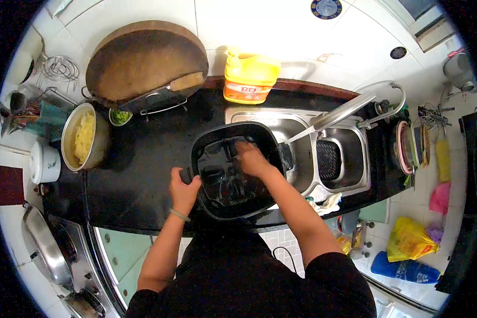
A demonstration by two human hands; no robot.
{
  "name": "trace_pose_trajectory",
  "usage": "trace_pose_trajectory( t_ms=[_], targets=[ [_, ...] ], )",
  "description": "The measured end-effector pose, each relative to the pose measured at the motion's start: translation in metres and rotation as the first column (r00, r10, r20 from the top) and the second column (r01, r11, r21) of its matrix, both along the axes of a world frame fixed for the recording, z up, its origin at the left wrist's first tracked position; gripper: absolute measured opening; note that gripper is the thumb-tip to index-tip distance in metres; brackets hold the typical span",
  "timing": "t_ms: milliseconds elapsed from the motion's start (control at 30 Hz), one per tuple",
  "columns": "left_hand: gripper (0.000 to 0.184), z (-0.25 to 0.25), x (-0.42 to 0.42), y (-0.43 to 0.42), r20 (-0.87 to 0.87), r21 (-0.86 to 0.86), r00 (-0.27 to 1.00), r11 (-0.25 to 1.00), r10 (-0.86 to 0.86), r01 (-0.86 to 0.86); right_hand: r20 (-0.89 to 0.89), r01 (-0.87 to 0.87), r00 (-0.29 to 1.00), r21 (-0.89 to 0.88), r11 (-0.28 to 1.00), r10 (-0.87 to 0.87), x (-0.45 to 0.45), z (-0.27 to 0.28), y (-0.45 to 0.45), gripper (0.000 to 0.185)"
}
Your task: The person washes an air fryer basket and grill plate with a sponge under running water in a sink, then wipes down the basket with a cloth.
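The left hand is closed on the handle at the black pan's nine o'clock side. The right hand reaches inside, nearer the middle, towards one o'clock; its blurred fingers hide whether they grip anything. The handles line up roughly nine to three. The pan overlaps the sink; the tap lies at two o'clock, the yellow jug at twelve.

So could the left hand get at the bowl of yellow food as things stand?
Probably yes: only bare counter seems to lie between the left hand and the bowl, though it would have to let go of the pan handle.
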State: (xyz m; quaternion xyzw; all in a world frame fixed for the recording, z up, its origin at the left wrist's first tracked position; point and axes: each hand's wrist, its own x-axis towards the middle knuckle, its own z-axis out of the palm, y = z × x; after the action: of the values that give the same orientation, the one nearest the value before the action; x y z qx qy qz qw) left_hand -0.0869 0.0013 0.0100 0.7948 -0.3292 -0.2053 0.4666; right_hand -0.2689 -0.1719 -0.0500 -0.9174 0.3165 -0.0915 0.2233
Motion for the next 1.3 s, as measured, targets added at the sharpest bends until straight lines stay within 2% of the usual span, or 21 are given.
trace_pose_trajectory(
  t_ms=[133,233,300,333,400,433,500,533,600,667,733,767,867,933,1000,1067,1133,1167,1200,1267,1300],
  targets=[
    [0.042,0.007,-0.004,0.001,-0.008,0.003,1.000,1.000,0.012,-0.012,0.011,0.003,1.000,-0.011,1.000,-0.003,0.004,0.000,-0.006,0.039],
    [0.042,-0.004,-0.004,0.001,-0.054,-0.041,0.998,0.998,0.038,-0.040,-0.081,-0.045,0.995,0.179,0.983,0.061,-0.009,0.015,0.000,0.039],
    [0.043,0.004,-0.008,0.000,-0.032,-0.015,0.998,0.998,0.060,-0.061,-0.299,-0.071,0.940,0.298,0.952,0.164,-0.015,0.039,0.005,0.038],
    [0.043,0.007,-0.008,0.000,-0.033,-0.016,0.998,0.998,0.060,-0.061,-0.300,-0.071,0.940,0.297,0.952,0.164,-0.015,0.027,0.002,0.038],
    [0.043,0.010,-0.007,-0.003,0.075,-0.010,0.997,1.000,-0.004,0.005,-0.001,0.019,1.000,0.071,0.997,-0.019,-0.008,-0.002,-0.006,0.035],
    [0.043,0.009,-0.007,-0.004,0.077,-0.011,0.997,1.000,-0.007,0.007,0.002,0.021,1.000,0.070,0.997,-0.021,0.000,-0.002,-0.009,0.035],
    [0.044,0.005,-0.008,-0.002,0.068,-0.013,0.997,1.000,-0.025,0.025,-0.149,0.235,0.963,0.066,0.970,-0.224,0.020,-0.004,-0.007,0.035],
    [0.044,0.009,-0.010,-0.002,0.069,-0.009,0.997,1.000,-0.029,0.030,-0.149,0.240,0.962,0.070,0.968,-0.228,0.026,-0.003,-0.001,0.035],
    [0.044,0.017,-0.012,-0.005,0.040,0.038,0.999,0.999,-0.021,0.020,-0.015,-0.084,0.996,0.098,0.992,0.086,0.034,0.005,0.008,0.039],
    [0.043,0.006,-0.011,-0.006,0.031,0.027,0.999,1.000,-0.011,0.010,-0.024,-0.105,0.994,0.121,0.987,0.109,0.030,0.023,0.014,0.047],
    [0.043,0.002,-0.010,-0.005,0.020,0.016,1.000,1.000,0.001,-0.001,-0.016,0.043,0.999,0.092,0.995,-0.042,0.015,0.026,0.004,0.053],
    [0.043,0.001,-0.010,-0.007,0.002,0.035,1.000,0.999,0.019,-0.019,-0.175,0.212,0.965,0.091,0.973,-0.194,0.009,0.022,0.003,0.056],
    [0.043,0.004,-0.014,-0.008,-0.044,-0.017,0.998,0.999,0.033,-0.033,-0.183,0.277,0.947,0.047,0.960,-0.264,-0.008,-0.023,0.008,0.057],
    [0.043,0.002,-0.016,-0.010,-0.073,-0.091,0.997,0.996,0.018,-0.024,-0.303,0.440,0.877,0.195,0.877,-0.372,-0.019,-0.018,0.019,0.056],
    [0.044,-0.002,-0.017,-0.007,0.107,-0.017,0.992,0.998,0.061,-0.059,-0.485,0.301,0.846,0.093,0.949,-0.221,-0.034,-0.001,0.027,0.054],
    [0.044,0.001,-0.019,-0.006,0.039,0.006,0.998,0.998,0.054,-0.055,-0.559,0.173,0.822,0.065,0.983,-0.107,-0.034,0.027,0.017,0.048],
    [0.045,0.007,-0.022,-0.009,-0.022,0.026,0.999,0.999,0.036,-0.035,-0.222,0.485,0.873,0.303,0.821,-0.434,-0.031,0.035,0.000,0.043],
    [0.045,0.009,-0.025,-0.011,0.105,-0.010,0.994,0.999,0.036,-0.036,-0.076,0.519,0.852,0.239,0.821,-0.517,-0.025,0.029,0.006,0.031],
    [0.045,0.011,-0.028,-0.012,0.230,-0.045,0.972,0.999,0.039,-0.029,-0.075,0.524,0.849,0.244,0.816,-0.523,-0.019,0.009,0.005,0.031],
    [0.044,0.017,-0.030,-0.016,0.131,-0.018,0.991,1.000,0.017,-0.015,0.151,0.547,0.826,0.013,0.837,-0.543,-0.007,-0.038,-0.004,0.023],
    [0.044,0.019,-0.030,-0.015,0.030,0.002,1.000,1.000,0.001,-0.001,0.104,0.523,0.850,-0.056,0.850,-0.516,0.003,-0.027,-0.007,0.019]
  ],
)
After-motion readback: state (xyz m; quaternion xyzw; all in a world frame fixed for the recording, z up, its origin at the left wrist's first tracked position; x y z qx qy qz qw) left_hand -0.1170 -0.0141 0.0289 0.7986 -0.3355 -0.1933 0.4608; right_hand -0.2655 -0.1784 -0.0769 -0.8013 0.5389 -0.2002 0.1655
